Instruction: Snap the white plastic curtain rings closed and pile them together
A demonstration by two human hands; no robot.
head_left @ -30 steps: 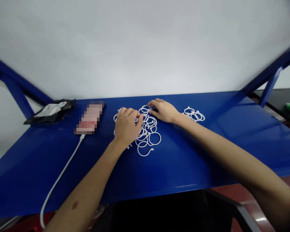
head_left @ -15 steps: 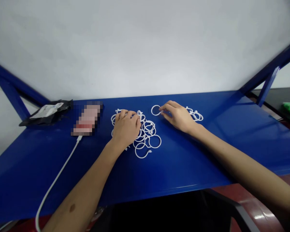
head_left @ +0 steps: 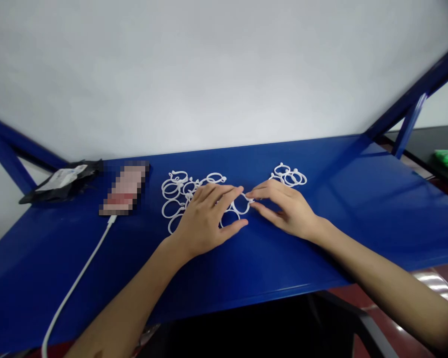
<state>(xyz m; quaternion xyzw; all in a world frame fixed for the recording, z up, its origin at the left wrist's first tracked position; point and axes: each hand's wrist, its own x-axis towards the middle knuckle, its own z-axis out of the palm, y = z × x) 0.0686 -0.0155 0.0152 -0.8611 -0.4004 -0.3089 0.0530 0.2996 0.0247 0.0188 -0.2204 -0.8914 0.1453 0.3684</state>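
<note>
Many white plastic curtain rings (head_left: 170, 209) with small clasps lie in a loose pile on the blue table (head_left: 254, 263). My left hand (head_left: 209, 214) is over the right part of this pile, palm down, with thumb and fingers spread; it hides several rings. My right hand (head_left: 281, 204) pinches the clasp end of one curtain ring (head_left: 242, 211) between thumb and fingertips. That ring is just in front of my left fingers. Behind my right hand sits a smaller group of white rings (head_left: 294, 178).
Left of the pile lies a blurred-out phone (head_left: 124, 189) with a white cable (head_left: 80, 278) running over the front edge. A black plastic package (head_left: 63, 181) is at the far left. Blue braces (head_left: 408, 122) and a pale wall (head_left: 224, 74) bound the table.
My right hand has moved nearer to me, with a ring in its fingertips. My left hand has shifted right across the pile and spread its thumb, and the pile's rings lie differently.
</note>
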